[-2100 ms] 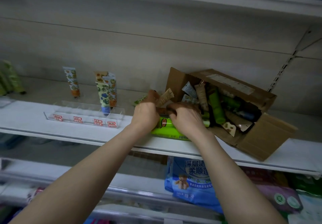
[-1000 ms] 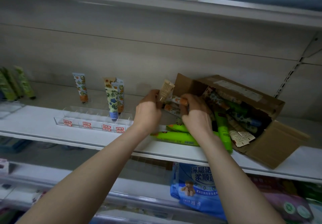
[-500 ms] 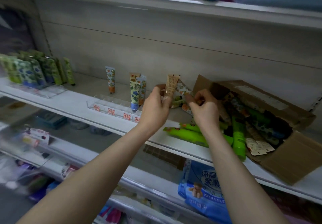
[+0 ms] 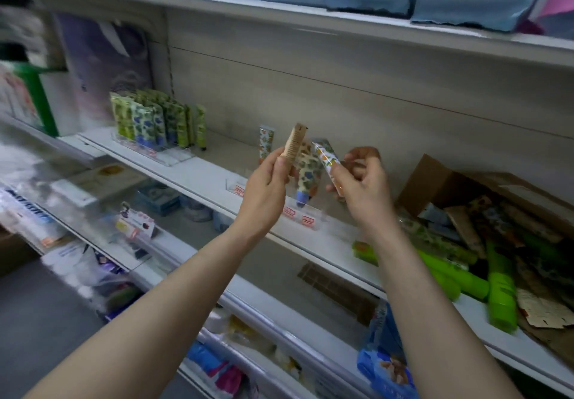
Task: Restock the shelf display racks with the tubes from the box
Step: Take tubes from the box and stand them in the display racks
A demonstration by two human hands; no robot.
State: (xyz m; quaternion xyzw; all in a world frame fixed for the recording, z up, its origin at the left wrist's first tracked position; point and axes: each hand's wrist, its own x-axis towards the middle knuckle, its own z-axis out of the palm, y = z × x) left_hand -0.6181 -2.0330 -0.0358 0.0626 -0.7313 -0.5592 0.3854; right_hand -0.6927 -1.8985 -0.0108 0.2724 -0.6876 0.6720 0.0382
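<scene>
- Presently, the left hand (image 4: 267,190) pinches a tan ribbed tube (image 4: 293,142) upright between thumb and fingers. The right hand (image 4: 363,181) pinches an orange-patterned tube (image 4: 326,157) near its cap. Both are over open air, so a slack pinch would likely drop one.
- Green tubes (image 4: 450,269) lie spilled at the shelf lip (image 4: 310,251) beside the tipped cardboard box (image 4: 431,181). A passing forearm could roll them off.
- The clear display rack (image 4: 233,184), just behind the hands, has open slots at its left end. Hasty insertion may topple the blue floral tube (image 4: 306,178) standing there.
</scene>
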